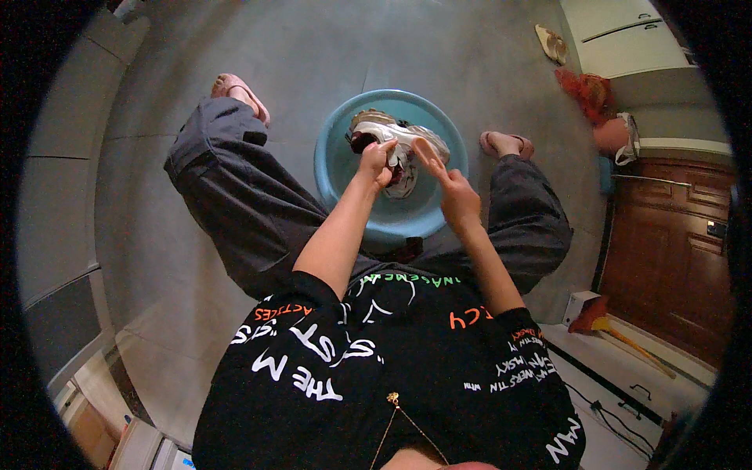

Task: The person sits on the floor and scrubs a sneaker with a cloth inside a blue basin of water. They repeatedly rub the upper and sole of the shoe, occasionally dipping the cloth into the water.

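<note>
A light blue plastic basin (388, 94) stands on the floor between my legs. Inside it is a white sneaker (376, 128) with a thick beige sole, tilted so that its dark opening shows at the left. My left hand (376, 164) grips this sneaker near its opening. Below it in the basin lies a second white shoe (404, 187), partly hidden by the hand and the first sneaker. My right hand (460, 198) is closed around the handle of a pinkish-orange brush (424, 154). The brush head is against or just above the sneaker's side; its bristles are hidden.
My feet, in pink slippers (258, 106), flank the basin on the grey tiled floor (282, 47). At the right are a pale shoe (549, 44), a red bag (587, 94), a pink bin (611, 140) and a brown door (664, 247). A yellow-handled tool (634, 346) lies on a white cabinet.
</note>
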`<state>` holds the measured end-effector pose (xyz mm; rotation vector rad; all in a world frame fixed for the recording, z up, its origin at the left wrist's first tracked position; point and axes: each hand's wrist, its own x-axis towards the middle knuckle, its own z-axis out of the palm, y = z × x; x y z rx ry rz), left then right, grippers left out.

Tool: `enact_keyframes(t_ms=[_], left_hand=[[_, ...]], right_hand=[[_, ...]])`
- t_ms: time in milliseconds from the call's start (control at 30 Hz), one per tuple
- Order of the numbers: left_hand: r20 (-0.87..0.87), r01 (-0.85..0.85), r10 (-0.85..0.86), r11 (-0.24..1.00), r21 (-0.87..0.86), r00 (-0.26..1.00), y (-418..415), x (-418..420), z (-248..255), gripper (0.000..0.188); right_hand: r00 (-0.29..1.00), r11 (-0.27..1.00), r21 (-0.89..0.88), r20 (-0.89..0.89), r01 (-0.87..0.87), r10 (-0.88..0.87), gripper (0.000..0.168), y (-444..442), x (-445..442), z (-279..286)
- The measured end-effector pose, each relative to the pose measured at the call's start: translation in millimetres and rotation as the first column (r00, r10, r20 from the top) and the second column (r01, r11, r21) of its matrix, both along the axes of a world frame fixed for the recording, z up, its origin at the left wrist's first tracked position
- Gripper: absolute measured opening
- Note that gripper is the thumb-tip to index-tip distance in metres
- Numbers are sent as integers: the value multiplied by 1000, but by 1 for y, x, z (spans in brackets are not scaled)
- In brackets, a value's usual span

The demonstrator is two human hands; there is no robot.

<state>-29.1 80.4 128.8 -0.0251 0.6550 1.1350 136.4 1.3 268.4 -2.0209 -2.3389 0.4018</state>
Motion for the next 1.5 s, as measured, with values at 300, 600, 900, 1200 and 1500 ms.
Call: enact_keyframes(t_ms=[300,600,900,1200,1500], left_hand=[[47,-42,45,997,-71,998,2,-3,9,30],[1,13,-13,999,33,1000,1,9,-11,34],[-18,-50,50,999,18,999,1,-2,-6,27],[-57,7,-5,999,36,998,-14,7,10,34],[-187,-36,65,988,153,980,-11,0,11,28]], right_hand=[[1000,1000,-5,15,-13,13,66,17,-28,-7],[997,995,78,-38,-62,65,68,22,-28,-7],[999,994,-110,50,27,-21,65,-1,16,1],[988,993,47,-106,-104,109,73,29,-34,-7],[998,999,16,34,-51,50,66,-9,23,0]])
